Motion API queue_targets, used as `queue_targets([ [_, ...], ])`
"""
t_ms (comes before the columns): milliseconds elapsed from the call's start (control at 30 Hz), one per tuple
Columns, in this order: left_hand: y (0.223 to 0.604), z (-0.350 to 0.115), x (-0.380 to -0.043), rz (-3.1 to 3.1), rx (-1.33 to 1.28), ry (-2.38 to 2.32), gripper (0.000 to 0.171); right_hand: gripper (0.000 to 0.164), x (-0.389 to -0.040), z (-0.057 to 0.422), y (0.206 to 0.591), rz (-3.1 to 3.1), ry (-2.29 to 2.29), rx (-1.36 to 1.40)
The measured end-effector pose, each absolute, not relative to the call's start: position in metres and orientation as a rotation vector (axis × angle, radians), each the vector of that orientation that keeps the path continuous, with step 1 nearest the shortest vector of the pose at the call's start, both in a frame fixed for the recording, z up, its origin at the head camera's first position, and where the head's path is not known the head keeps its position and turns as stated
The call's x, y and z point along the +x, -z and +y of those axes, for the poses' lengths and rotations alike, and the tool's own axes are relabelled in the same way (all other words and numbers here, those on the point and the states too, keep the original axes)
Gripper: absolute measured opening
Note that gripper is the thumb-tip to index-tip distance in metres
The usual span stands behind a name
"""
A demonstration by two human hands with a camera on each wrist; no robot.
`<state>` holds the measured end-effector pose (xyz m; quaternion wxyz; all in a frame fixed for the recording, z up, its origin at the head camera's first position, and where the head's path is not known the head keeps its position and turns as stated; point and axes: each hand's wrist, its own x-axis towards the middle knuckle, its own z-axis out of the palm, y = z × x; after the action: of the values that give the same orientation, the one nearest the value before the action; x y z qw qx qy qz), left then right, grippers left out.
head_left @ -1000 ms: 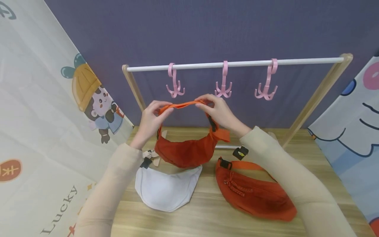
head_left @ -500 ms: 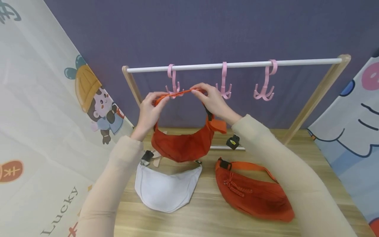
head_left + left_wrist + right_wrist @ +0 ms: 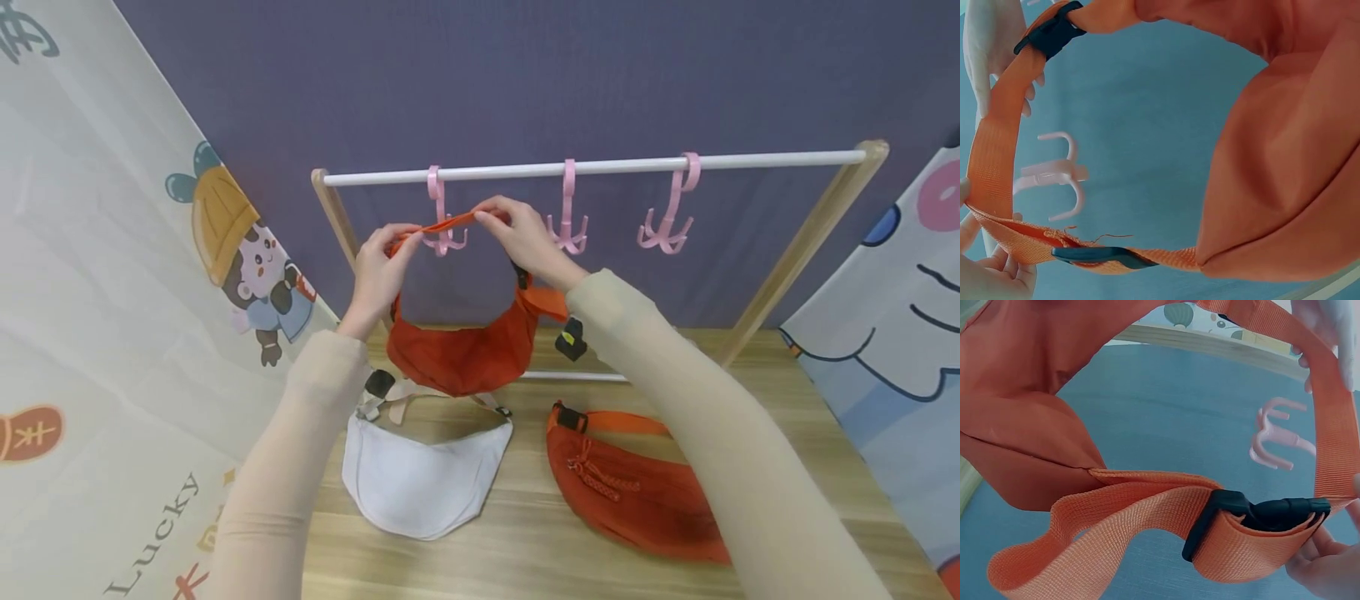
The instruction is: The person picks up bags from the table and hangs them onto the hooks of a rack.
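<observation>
While both arms (image 3: pixel 270 467) are outstretched, left hand (image 3: pixel 377 271) and right hand (image 3: pixel 528 242) pinch the strap (image 3: pixel 452 222) in their fingers (image 3: pixel 407 228), bag (image 3: pixel 461 354) hanging below.

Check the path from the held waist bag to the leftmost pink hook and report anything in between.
Nothing visible stands between them. The left hand and right hand pinch the orange strap of the waist bag in front of the leftmost pink hook; in both wrist views, its prongs show through the loop.
</observation>
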<state>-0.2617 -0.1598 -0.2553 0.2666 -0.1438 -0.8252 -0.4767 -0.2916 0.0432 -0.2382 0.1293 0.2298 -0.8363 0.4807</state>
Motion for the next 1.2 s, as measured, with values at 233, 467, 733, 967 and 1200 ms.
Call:
queue_targets([
  [233,0.257,-0.161,-0.269,-2.243,-0.34,1.32,0.026,0.026,-0.301,0.039,0.238,-2.477,-1.392,0.656],
  [467,0.261,-0.161,-0.276,-2.244,-0.301,1.332,0.024,0.028,-0.311,0.035,0.239,-2.518,-1.361,0.646],
  [733,0.264,-0.163,-0.281,-2.254,-0.273,1.348,0.025,0.031,-0.321,0.032,0.238,-2.556,-1.378,0.641],
  [967,0.267,-0.164,-0.284,-2.264,-0.248,1.373,0.026,0.032,-0.323,0.031,0.237,-2.586,-1.381,0.667],
  [1200,0.268,-0.163,-0.284,-2.285,-0.238,1.364,0.026,0.031,-0.323,0.03,0.233,-2.582,-1.356,0.66],
])
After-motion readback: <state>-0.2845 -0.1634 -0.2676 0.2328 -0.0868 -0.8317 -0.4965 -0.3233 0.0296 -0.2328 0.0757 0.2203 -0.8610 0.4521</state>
